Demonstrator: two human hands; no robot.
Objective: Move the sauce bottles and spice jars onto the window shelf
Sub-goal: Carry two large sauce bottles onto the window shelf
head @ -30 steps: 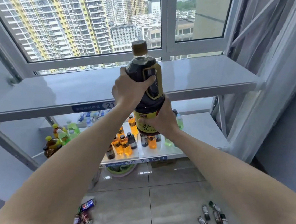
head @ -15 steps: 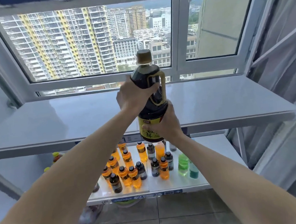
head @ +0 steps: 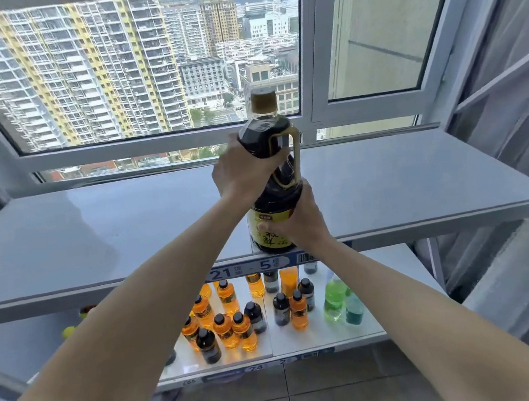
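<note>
The left hand (head: 243, 170) is wrapped around the shoulder of a large dark sauce bottle (head: 271, 180), fingers curled across its upper body just beside the tan handle loop. The right hand (head: 298, 219) grips the lower body from the right, thumb pressed on the yellow label. Between the two hands the bottle stands upright, its brown cap (head: 263, 100) topmost. Its base sits at the front edge of the grey window shelf (head: 96, 231), about midway along that edge; whether the base is touching the shelf or just above it cannot be told. The rest of the shelf top shows only bare grey surface back to the window frame (head: 166, 145). A blue label strip (head: 247, 269) with the figures 21 and 5 runs on the shelf's front edge right below the bottle. Under it, a lower shelf (head: 319, 335) carries a cluster of small bottles (head: 230, 321), orange and dark ones toward its middle and left, and two green ones (head: 340, 300) toward its right. Tiled floor (head: 310, 398) lies beneath.
</note>
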